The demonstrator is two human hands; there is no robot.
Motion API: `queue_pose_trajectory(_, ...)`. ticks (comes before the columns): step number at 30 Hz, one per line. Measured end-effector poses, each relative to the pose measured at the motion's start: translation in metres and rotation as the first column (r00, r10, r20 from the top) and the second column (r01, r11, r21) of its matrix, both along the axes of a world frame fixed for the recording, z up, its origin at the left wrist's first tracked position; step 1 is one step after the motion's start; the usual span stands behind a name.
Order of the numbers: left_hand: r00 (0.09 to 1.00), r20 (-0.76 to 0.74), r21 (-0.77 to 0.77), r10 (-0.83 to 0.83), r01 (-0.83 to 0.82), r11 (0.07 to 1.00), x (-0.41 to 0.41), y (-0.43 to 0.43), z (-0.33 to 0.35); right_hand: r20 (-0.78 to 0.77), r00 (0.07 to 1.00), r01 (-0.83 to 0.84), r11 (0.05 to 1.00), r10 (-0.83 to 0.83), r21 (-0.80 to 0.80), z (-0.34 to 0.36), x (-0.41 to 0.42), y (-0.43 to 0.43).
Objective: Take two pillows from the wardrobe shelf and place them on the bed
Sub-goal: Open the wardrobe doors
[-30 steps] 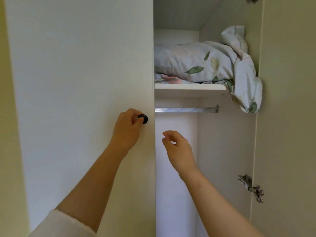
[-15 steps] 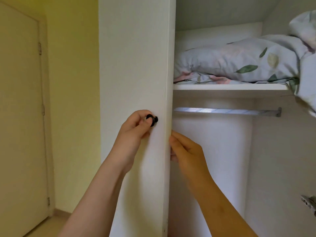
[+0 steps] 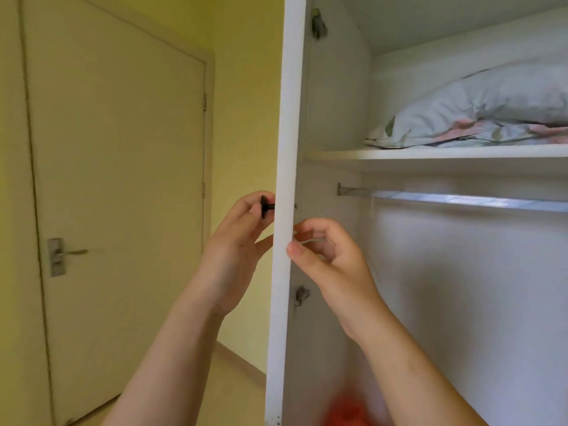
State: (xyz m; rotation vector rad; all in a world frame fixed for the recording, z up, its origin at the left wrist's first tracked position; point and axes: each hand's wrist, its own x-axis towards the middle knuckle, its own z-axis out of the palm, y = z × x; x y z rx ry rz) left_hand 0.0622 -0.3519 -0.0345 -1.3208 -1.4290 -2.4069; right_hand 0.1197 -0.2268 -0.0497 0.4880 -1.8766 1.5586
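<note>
Pale floral pillows (image 3: 479, 115) lie stacked on the white wardrobe shelf (image 3: 430, 155) at the upper right. The left wardrobe door (image 3: 285, 179) stands swung open, seen edge-on in the middle. My left hand (image 3: 236, 247) pinches the small black knob (image 3: 265, 206) on the door's outer face. My right hand (image 3: 325, 256) is on the other side, its thumb on the door's edge and its fingers curled behind the edge.
A metal hanging rail (image 3: 461, 199) runs under the shelf. Door hinges (image 3: 302, 295) sit on the door's inner side. A closed beige room door (image 3: 116, 195) with a lever handle is at the left. Something orange and blurred (image 3: 350, 410) lies low in the wardrobe.
The left wardrobe door has swung from shut to wide open, pulled by my left hand on the knob. My right hand came to the door's edge. The view has turned left.
</note>
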Motion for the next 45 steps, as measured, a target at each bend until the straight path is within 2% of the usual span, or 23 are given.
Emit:
queue_pose_trajectory(9, 0.955, 0.197, 0.001, 0.223, -0.228, 0.974, -0.029, -0.076, -0.017, -0.007, 0.987, -0.163, 0.986, 0.163, 0.046, 0.001, -0.072, -0.074)
queue_pose_trajectory(16, 0.911, 0.192, -0.026, 0.364, -0.366, 0.93, -0.065, -0.117, -0.025, 0.052, 0.983, -0.179, 0.976, 0.174, 0.127, -0.007, -0.127, -0.12)
queue_pose_trajectory(25, 0.882, 0.205, -0.043, 0.424, -0.425, 0.904, -0.093, -0.13, -0.027, 0.034, 0.994, -0.108, 0.979, 0.104, 0.173, -0.003, -0.158, -0.136)
queue_pose_trajectory(27, 0.859, 0.232, -0.023, 0.456, -0.464, 0.885, -0.09, -0.127, -0.025, 0.036, 0.994, -0.107, 0.978, 0.103, 0.178, -0.003, -0.158, -0.134)
queue_pose_trajectory(29, 0.775, 0.26, -0.003, 0.576, -0.596, 0.803, -0.088, -0.123, -0.024, 0.049, 0.991, -0.13, 0.975, 0.123, 0.181, -0.003, -0.156, -0.131)
queue_pose_trajectory(32, 0.594, 0.155, 0.025, 0.789, -0.801, 0.598, -0.082, -0.115, -0.02, 0.086, 0.988, -0.137, 0.981, 0.126, 0.141, -0.001, -0.148, -0.123)
queue_pose_trajectory(34, 0.503, 0.064, 0.032, 0.862, -0.864, 0.502, -0.079, -0.114, -0.016, 0.114, 0.99, -0.091, 0.993, 0.083, 0.069, 0.001, -0.147, -0.119)
queue_pose_trajectory(36, 0.373, -0.052, -0.007, 0.926, -0.928, 0.373, -0.071, -0.111, -0.014, 0.123, 0.992, -0.015, 1.0, 0.012, 0.02, 0.004, -0.141, -0.109)
queue_pose_trajectory(38, 0.227, -0.159, -0.034, 0.961, -0.974, 0.225, -0.062, -0.107, -0.012, 0.125, 0.992, 0.028, 0.999, -0.03, 0.017, 0.007, -0.134, -0.098)
queue_pose_trajectory(39, 0.181, -0.203, -0.022, 0.962, -0.983, 0.18, -0.057, -0.103, -0.01, 0.128, 0.991, 0.039, 0.999, -0.042, 0.027, 0.009, -0.13, -0.093)
queue_pose_trajectory(41, 0.156, -0.305, 0.02, 0.939, -0.985, 0.17, -0.048, -0.092, -0.004, 0.125, 0.99, 0.061, 0.997, -0.066, 0.051, 0.014, -0.121, -0.082)
queue_pose_trajectory(42, 0.181, -0.374, 0.018, 0.909, -0.979, 0.203, -0.043, -0.083, 0.0, 0.123, 0.989, 0.071, 0.996, -0.077, 0.058, 0.018, -0.115, -0.076)
queue_pose_trajectory(45, 0.342, -0.577, -0.12, 0.742, -0.934, 0.336, -0.035, -0.044, 0.008, 0.121, 0.986, 0.106, 0.992, -0.114, 0.075, 0.029, -0.098, -0.049)
